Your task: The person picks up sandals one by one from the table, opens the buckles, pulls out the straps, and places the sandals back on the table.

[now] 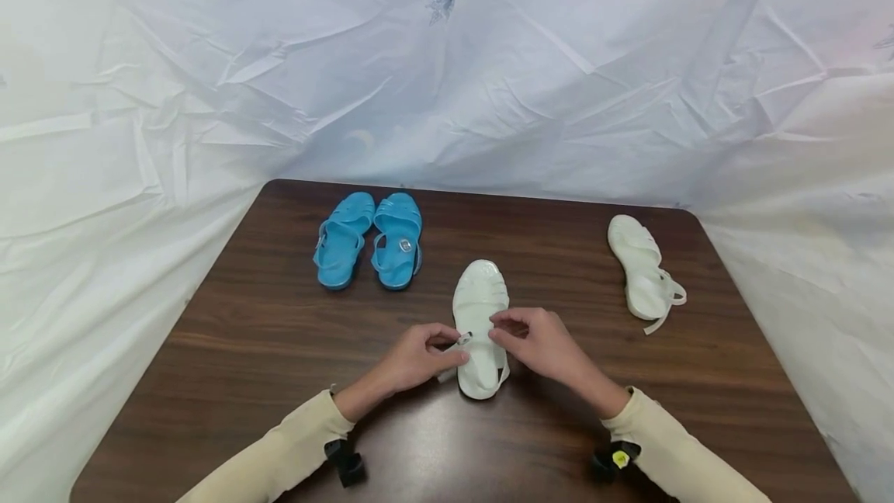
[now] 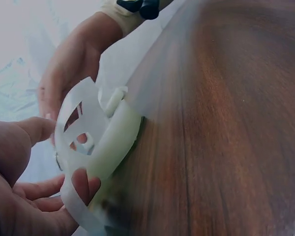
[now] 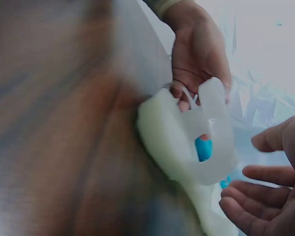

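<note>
A white sandal [image 1: 482,293] lies on the table's near middle, toe pointing away from me. At its left side my left hand [image 1: 419,355] holds the ankle strap by the metal buckle [image 1: 465,338]. In the left wrist view, fingertips [image 2: 86,184] reach round the strap [image 2: 74,199] while the thumb is at the strap's upper edge. On the sandal's right, my right hand [image 1: 538,340] has its thumb and fingers apart. The right wrist view shows nothing between those fingers [image 3: 258,194], beside the sandal's heel strap [image 3: 221,162].
A pair of blue sandals [image 1: 338,243] stands side by side at the back left of the brown table [image 1: 244,332]. Another white sandal [image 1: 639,270], its strap loose, lies at the back right. White printed sheeting [image 1: 447,99] hangs behind the table.
</note>
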The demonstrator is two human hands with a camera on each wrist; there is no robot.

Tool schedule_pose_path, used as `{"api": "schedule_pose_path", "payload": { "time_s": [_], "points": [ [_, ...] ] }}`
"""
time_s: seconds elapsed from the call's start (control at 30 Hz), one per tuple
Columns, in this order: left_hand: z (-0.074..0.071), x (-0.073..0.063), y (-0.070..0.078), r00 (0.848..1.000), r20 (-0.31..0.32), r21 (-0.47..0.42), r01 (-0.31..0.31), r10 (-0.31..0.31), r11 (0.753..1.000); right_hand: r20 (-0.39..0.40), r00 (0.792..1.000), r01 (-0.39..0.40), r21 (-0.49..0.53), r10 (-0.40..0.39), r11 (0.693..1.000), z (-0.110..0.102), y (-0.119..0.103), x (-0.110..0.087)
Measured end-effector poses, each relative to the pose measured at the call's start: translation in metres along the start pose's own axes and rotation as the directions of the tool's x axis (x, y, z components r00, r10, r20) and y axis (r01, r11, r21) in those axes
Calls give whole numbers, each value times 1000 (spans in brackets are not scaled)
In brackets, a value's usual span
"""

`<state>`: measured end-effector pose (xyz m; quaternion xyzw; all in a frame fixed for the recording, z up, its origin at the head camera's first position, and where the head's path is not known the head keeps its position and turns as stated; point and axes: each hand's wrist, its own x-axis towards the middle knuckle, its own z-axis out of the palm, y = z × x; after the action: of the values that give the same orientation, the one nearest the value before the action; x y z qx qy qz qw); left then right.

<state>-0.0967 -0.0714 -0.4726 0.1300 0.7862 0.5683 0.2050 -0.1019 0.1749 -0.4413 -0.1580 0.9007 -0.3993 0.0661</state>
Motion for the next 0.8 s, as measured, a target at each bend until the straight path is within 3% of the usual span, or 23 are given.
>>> {"api": "schedule_pose_path", "payload": {
  "time_s": [0.27,0.53,0.8],
  "points": [
    [-7,-4,-2,998,54,-33,19,-18,999,155,986,56,9,-57,998,7,-6,20],
    [-3,1,-9,999,-18,6,-39,40,999,260,958,134,-49,-117,990,16,-5,37],
    [-1,1,-15,1000,-7,-62,-7,7,998,344,926,184,-61,-153,981,9,-5,42]
  ]
}}
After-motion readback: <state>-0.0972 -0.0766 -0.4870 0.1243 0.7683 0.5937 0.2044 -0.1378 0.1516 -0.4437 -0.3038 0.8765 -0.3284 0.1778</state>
